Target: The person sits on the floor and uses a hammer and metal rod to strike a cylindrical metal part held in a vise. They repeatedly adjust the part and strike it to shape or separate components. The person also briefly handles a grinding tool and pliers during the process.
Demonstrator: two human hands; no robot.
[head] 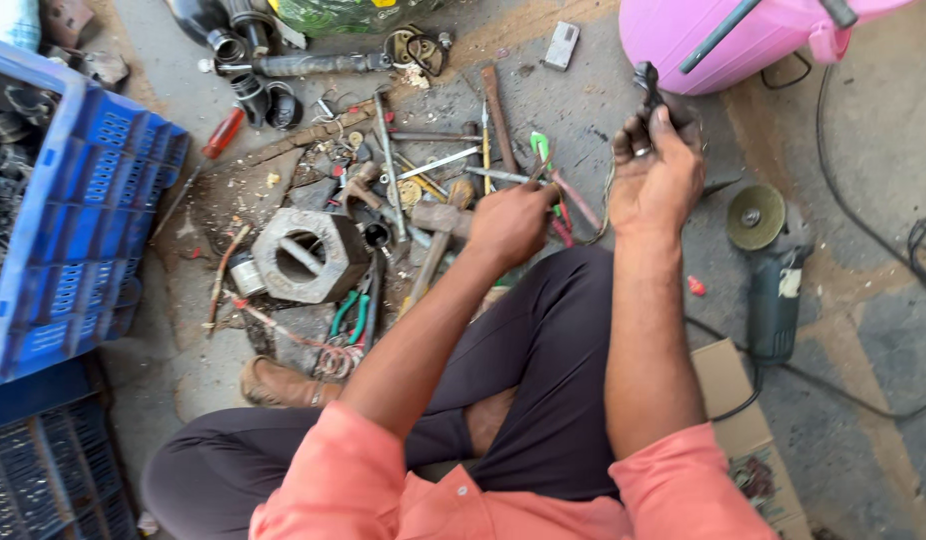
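The big blue slotted plastic crate (78, 215) at the left holds dark metal parts. Before the person's knee, the left hand (510, 222) is clenched among the scattered hand tools (423, 190), on what cannot be told. The right hand (655, 165), raised, pinches a small black metal fitting (645, 82): likely rigid, greasy, best held by its lower stem.

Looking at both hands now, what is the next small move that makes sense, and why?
Probably lift the left hand with the green-handled tool it grips out of the tool pile and bring it to the small dark part that the right hand holds raised, since the two are apart.
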